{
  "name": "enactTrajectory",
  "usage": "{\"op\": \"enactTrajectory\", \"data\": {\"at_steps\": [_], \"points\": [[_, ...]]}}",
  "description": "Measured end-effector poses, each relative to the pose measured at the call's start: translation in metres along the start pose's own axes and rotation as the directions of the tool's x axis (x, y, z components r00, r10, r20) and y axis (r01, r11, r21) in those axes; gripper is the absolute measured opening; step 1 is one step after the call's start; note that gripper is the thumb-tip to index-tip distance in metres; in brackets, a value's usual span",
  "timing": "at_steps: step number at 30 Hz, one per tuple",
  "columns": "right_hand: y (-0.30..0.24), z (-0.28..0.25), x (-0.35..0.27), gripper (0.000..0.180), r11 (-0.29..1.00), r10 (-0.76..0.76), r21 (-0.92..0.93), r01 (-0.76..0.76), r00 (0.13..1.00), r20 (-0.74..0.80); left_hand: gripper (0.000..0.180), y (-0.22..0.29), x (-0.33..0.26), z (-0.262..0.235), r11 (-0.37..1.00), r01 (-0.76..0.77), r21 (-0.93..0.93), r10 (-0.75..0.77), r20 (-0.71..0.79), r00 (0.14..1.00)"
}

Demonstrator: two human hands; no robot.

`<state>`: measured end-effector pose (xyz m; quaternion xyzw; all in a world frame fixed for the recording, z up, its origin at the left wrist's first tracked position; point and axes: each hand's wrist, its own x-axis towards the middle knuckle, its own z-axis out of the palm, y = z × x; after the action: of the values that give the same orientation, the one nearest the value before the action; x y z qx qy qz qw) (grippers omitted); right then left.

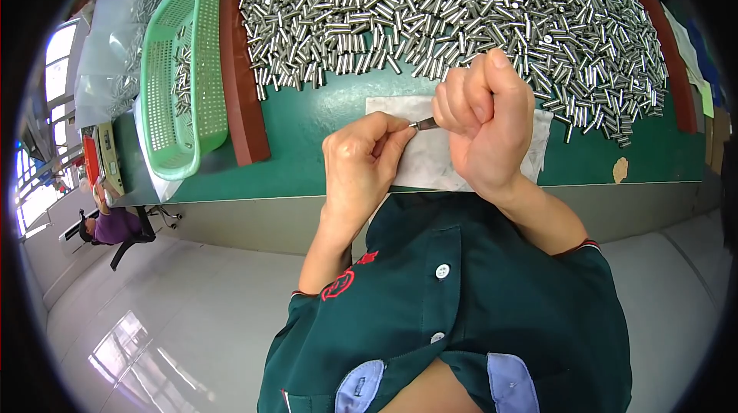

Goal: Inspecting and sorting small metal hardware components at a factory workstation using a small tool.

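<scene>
**A:** Your right hand is curled into a loose fist, thumb on top, and the end of a small metal pin pokes out of it on the left. Is that your hold?

**B:** It looks so. The fingers are shut round the pin's far end, so only the short bright tip shows between the hands. Your left hand meets it there: thumb and forefinger are pinched together right at the tip, touching it or nearly so. Whether they truly clamp it I cannot tell; the fingertips hide the contact.

**A:** Why hold it up there, off the bench?

**B:** I'd judge it keeps the piece close under your eyes and over the white sheet lying on the green bench top, so anything dropped lands on pale ground where it shows. The pin sits level, running left to right, just above the sheet's upper part.

**A:** And the stock?

**B:** The heap of metal pins lies spread beyond your hands, its near edge just behind your right knuckles, within easy reach. A red-brown strip fences the heap on the left; past it stands a green mesh basket with a few pins inside, well apart from both hands.

**A:** So the piece is between the two grips?

**B:** Yes, bridged from fist to pinch.
</scene>
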<state>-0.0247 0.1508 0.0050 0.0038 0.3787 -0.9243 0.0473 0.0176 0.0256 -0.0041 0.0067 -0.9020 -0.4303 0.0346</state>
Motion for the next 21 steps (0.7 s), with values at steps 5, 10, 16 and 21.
{"op": "enactTrajectory", "data": {"at_steps": [5,10,16,21], "points": [[0.0007,0.0017,-0.0005,0.041,1.0,-0.005,-0.025,0.005,1.0,-0.009,0.008,-0.0001,0.0001,0.0001,1.0,-0.004,0.001,0.004,-0.003,1.0],[0.0029,0.0006,-0.0028,0.037,1.0,-0.02,-0.012,0.021,0.999,0.04,0.007,-0.0012,0.0007,0.0008,1.0,-0.001,-0.029,0.001,-0.007,1.0],[0.0077,0.0061,-0.0041,0.04,0.981,-0.084,-0.169,0.093,0.995,0.06,0.007,-0.0023,0.0018,0.0009,0.999,0.008,-0.037,-0.007,0.009,1.0],[0.0095,0.0068,-0.0066,0.039,0.975,-0.123,-0.175,0.137,0.989,0.088,0.007,0.0004,0.0019,-0.0007,0.999,-0.015,-0.034,0.015,0.013,1.0]]}}
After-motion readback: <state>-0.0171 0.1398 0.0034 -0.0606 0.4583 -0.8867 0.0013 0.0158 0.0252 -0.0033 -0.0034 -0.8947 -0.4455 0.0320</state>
